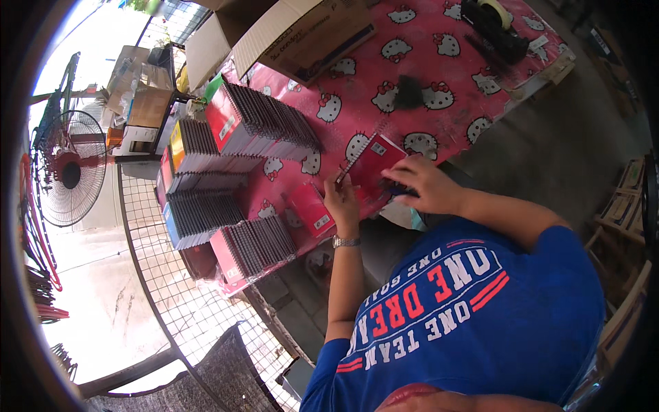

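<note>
A red spiral notebook (371, 163) lies at the table's near edge, its wire coil along the left side. My left hand (342, 201), with a watch on the wrist, pinches at the lower end of that coil. Over the notebook's lower right part is my right hand (429, 185), its fingers curled round a small dark tool (399, 191); its kind is mostly hidden by the fingers. Another red notebook (312, 208) lies flat beside my left hand, partly covered by it.
Stacks of spiral notebooks stand at the left: red (250, 120), yellow (199, 145), blue (202, 213) and pink (250, 246). An open cardboard box (309, 41) sits behind them. A tape dispenser (495, 31) and a dark scrap (409, 93) rest on the pink patterned table cover (460, 75).
</note>
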A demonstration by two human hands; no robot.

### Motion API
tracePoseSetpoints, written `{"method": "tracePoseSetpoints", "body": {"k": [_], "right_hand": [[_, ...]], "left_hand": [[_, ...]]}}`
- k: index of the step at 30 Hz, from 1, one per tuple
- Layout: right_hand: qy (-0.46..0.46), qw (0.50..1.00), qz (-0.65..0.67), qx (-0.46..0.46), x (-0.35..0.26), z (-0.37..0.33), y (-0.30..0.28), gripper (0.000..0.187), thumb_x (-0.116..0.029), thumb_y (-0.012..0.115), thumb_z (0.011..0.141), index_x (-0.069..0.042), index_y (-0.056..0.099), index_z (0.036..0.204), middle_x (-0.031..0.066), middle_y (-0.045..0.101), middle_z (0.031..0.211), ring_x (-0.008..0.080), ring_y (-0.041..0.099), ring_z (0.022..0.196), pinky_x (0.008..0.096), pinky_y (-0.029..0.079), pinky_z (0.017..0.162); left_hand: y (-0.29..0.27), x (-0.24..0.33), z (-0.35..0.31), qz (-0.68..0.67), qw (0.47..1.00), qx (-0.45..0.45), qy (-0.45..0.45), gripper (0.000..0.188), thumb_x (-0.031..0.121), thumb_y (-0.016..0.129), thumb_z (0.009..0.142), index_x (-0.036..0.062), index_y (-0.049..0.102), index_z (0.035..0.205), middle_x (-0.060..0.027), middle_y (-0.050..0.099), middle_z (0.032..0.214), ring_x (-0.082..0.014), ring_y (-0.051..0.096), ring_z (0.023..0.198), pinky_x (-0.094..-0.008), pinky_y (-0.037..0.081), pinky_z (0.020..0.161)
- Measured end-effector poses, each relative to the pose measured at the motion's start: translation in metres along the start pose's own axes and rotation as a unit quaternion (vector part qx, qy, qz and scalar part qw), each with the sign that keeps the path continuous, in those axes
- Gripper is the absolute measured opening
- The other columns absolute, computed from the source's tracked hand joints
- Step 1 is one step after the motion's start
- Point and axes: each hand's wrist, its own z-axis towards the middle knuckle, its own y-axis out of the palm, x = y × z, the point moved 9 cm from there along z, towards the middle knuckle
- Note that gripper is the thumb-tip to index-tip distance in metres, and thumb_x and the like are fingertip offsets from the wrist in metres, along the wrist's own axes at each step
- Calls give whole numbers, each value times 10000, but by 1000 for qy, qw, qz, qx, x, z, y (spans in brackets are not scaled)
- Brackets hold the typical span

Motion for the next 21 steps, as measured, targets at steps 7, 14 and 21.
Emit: {"method": "tracePoseSetpoints", "body": {"k": [7,14,21], "right_hand": [[-39,998,-42,10,-20,37,29,504,-297,720,771,-75,601,1207,114,565,1090,301,532,1048,433,425,901],[-73,983,-166,-14,-31,44,40,452,-298,714,771,-70,643,1156,89,593,1042,262,548,1016,395,438,848],[297,868,356,-178,22,16,67,415,-292,666,845,-67,618,1191,141,612,1081,311,576,1057,407,450,927]], "left_hand": [[-2,-7,-3,125,991,-45,31,119,31,581,928,8,586,1044,-42,612,772,-93,597,699,-234,457,594],[-15,-57,-8,73,996,-49,-10,165,-38,528,915,-31,614,1056,-30,638,852,-98,593,757,-243,483,665],[-17,19,-25,210,966,11,150,135,24,566,932,-53,640,1014,-42,649,876,-100,603,773,-248,498,664]]}}
